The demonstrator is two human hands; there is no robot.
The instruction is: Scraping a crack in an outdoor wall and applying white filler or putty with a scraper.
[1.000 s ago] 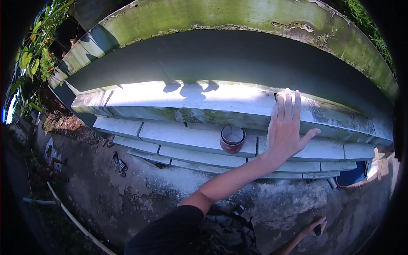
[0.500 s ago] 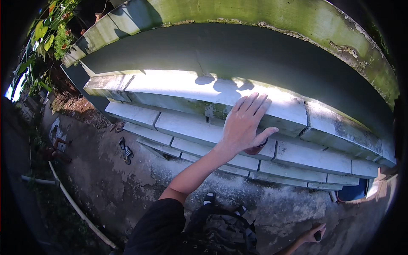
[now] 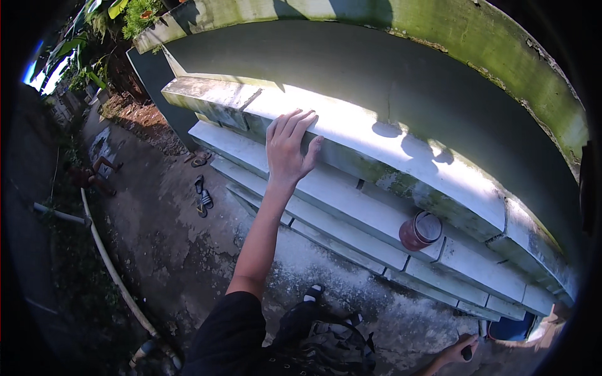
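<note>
My left hand (image 3: 290, 144) reaches forward, its slightly bent fingers resting over the front edge of the white, green-stained upper ledge (image 3: 370, 145). Nothing is gripped in it; thumb and fingers are apart. My right hand (image 3: 461, 352) hangs low at the right, closed round a dark handle (image 3: 467, 353); the rest of that thing cannot be made out. A reddish-brown can (image 3: 415, 233) with a pale rim stands on the white step (image 3: 351, 195) below the ledge, to the right of my left hand and apart from it.
A mossy curved slab (image 3: 495, 47) overhangs a grey recess (image 3: 351, 69). Stepped white blocks descend to the stained concrete ground (image 3: 169, 200). Sandals (image 3: 202, 197) lie at the left, near a long pale pipe (image 3: 113, 269). Another person (image 3: 94, 178) is at the far left.
My left hand has moved left along the ledge, uncovering the can. The view has shifted, so the blocks appear further right. My right hand still grips the dark handle.
</note>
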